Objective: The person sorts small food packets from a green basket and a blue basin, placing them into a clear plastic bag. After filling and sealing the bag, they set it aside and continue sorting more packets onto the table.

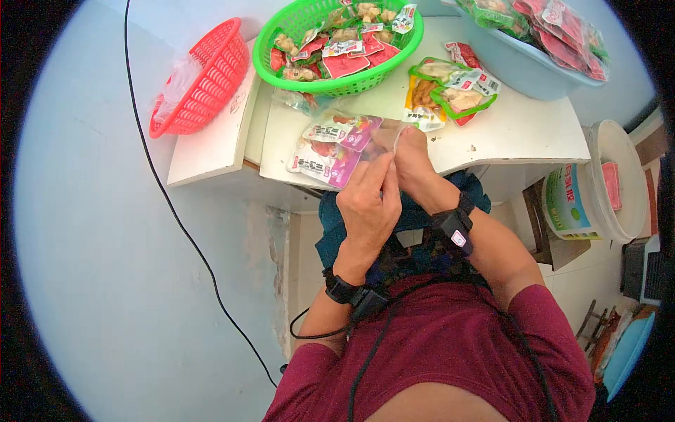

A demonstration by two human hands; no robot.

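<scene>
A clear plastic bag [383,144] with purple-and-white food packets [327,151] showing through it lies over the table's front edge. My left hand [369,204] pinches the bag's near edge between thumb and fingers. On the right, my right hand [413,155] is at the bag's mouth, its fingers pointing left and curled, partly covered by the plastic. Whether those fingers are inside the bag or behind it is hard to tell. Just right of my hands lie several loose packets: a yellow one [424,98], green-edged ones [464,100] and a red one [462,53].
A green basket [344,86] full of packets stands at the table's back. Left of it, a red basket [211,88] leans tilted with a plastic bag in it. A blue basin [520,67] of packets sits back right. A white bucket [573,204] stands right of the table [520,137]. A black cable [179,218] hangs at left.
</scene>
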